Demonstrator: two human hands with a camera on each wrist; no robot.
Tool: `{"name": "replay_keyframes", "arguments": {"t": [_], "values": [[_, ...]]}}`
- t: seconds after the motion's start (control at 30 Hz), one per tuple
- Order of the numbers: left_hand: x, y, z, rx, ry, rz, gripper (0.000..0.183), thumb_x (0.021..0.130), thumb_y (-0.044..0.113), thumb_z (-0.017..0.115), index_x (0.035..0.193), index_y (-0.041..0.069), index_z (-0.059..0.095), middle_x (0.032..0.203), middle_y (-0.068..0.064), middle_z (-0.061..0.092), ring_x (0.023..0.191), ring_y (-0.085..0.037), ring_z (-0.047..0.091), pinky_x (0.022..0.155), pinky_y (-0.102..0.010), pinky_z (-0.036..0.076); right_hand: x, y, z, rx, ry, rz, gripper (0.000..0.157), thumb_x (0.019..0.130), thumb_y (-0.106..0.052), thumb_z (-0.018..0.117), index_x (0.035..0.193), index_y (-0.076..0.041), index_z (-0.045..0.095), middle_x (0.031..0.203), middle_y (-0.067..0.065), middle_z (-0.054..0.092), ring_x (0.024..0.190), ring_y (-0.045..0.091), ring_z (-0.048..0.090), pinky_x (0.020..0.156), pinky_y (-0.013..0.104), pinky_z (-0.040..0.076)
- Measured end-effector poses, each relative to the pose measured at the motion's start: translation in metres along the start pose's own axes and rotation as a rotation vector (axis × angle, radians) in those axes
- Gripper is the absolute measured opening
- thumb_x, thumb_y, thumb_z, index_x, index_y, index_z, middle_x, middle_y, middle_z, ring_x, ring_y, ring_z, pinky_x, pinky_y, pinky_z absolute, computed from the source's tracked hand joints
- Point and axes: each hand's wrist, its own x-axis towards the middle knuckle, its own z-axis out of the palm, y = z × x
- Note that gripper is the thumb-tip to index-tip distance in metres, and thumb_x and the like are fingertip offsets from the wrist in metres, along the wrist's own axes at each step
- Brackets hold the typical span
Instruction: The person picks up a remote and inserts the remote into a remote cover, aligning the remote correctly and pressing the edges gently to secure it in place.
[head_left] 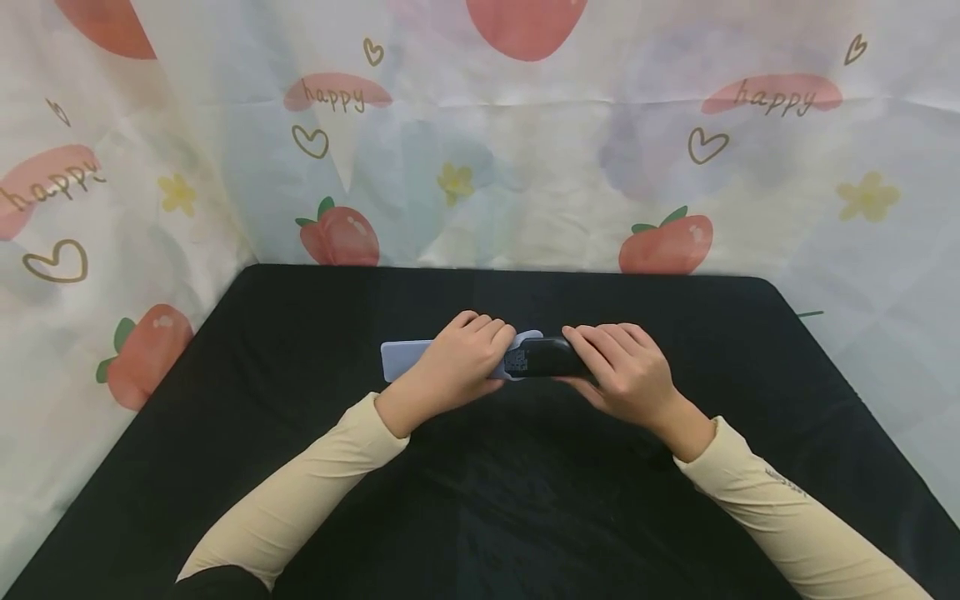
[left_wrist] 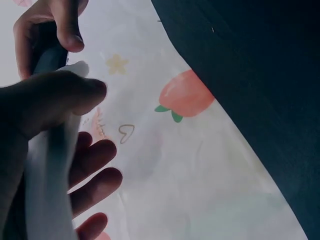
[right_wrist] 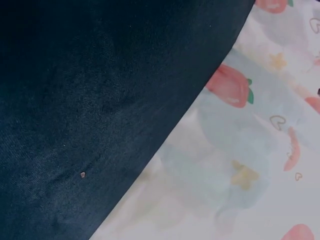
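Observation:
In the head view, my left hand [head_left: 461,362] grips a long, flat, pale blue-lilac piece [head_left: 401,358], its end sticking out to the left. My right hand [head_left: 630,375] holds a rounded black piece [head_left: 546,358] with small pale print on it. The two pieces meet end to end between the hands, held above the table; whether they are joined I cannot tell. From the left wrist, the thumb and fingers lie on either side of the blurred pale piece [left_wrist: 50,185], with the right hand on the black piece beyond. The right wrist view shows neither hand.
A black cloth [head_left: 517,483] covers the table. Behind it and at the sides hangs a white curtain [head_left: 540,183] printed with red fruit, hearts and the word "happy". A tiny pale speck [right_wrist: 83,175] lies on the cloth.

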Motion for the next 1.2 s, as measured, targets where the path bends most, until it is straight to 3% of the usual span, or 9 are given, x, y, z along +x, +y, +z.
{"name": "replay_keyframes", "arguments": {"t": [0.13, 0.43, 0.63, 0.83, 1.03, 1.2], "values": [[0.002, 0.001, 0.001, 0.008, -0.05, -0.004, 0.046, 0.068, 0.035, 0.081, 0.099, 0.009, 0.058, 0.092, -0.001, 0.067, 0.086, -0.015, 0.062, 0.086, -0.031, 0.047, 0.001, -0.001, 0.003, -0.009, -0.031, -0.013, 0.044, 0.091, -0.037, 0.059, 0.104, 0.004, 0.068, 0.083, 0.015, 0.069, 0.065, 0.028, 0.061, 0.061, 0.042, 0.05], [0.001, 0.006, 0.011, 0.193, -0.065, -0.066, 0.057, 0.064, 0.054, 0.079, 0.097, 0.011, 0.062, 0.091, 0.001, 0.069, 0.087, -0.015, 0.063, 0.087, -0.031, 0.045, -0.001, -0.009, 0.006, -0.028, -0.226, 0.039, 0.06, 0.097, -0.048, 0.041, 0.104, 0.006, 0.066, 0.085, 0.017, 0.068, 0.068, 0.03, 0.063, 0.061, 0.041, 0.052], [-0.001, 0.006, 0.015, 0.128, -0.041, -0.112, 0.055, 0.067, 0.052, 0.078, 0.101, 0.012, 0.062, 0.093, 0.001, 0.07, 0.086, -0.016, 0.064, 0.087, -0.033, 0.046, -0.003, -0.006, 0.003, 0.0, -0.325, 0.096, 0.069, 0.096, -0.056, 0.033, 0.109, 0.004, 0.064, 0.085, 0.015, 0.067, 0.068, 0.028, 0.063, 0.059, 0.04, 0.052], [-0.005, 0.001, 0.017, 0.08, 0.015, -0.135, 0.052, 0.066, 0.045, 0.081, 0.099, 0.011, 0.059, 0.091, 0.0, 0.069, 0.084, -0.016, 0.064, 0.087, -0.033, 0.045, -0.006, 0.008, -0.004, -0.042, -0.414, 0.081, 0.074, 0.095, -0.06, 0.024, 0.113, 0.001, 0.063, 0.08, 0.013, 0.064, 0.065, 0.026, 0.06, 0.057, 0.037, 0.05], [-0.007, -0.001, 0.018, 0.053, 0.03, -0.136, 0.052, 0.065, 0.042, 0.083, 0.099, 0.011, 0.058, 0.091, 0.0, 0.069, 0.084, -0.017, 0.063, 0.087, -0.034, 0.045, -0.012, 0.017, -0.008, -0.068, -0.414, 0.056, 0.074, 0.096, -0.058, 0.021, 0.099, 0.003, 0.061, 0.069, 0.013, 0.059, 0.051, 0.023, 0.052, 0.047, 0.034, 0.046], [-0.005, 0.001, 0.018, 0.044, 0.034, -0.129, 0.054, 0.064, 0.042, 0.084, 0.099, 0.01, 0.058, 0.09, 0.0, 0.069, 0.084, -0.018, 0.063, 0.087, -0.034, 0.045, -0.013, 0.016, -0.007, -0.106, -0.392, 0.021, 0.068, 0.096, -0.056, 0.03, 0.093, 0.004, 0.061, 0.072, 0.016, 0.061, 0.062, 0.027, 0.055, 0.054, 0.037, 0.046]]}}
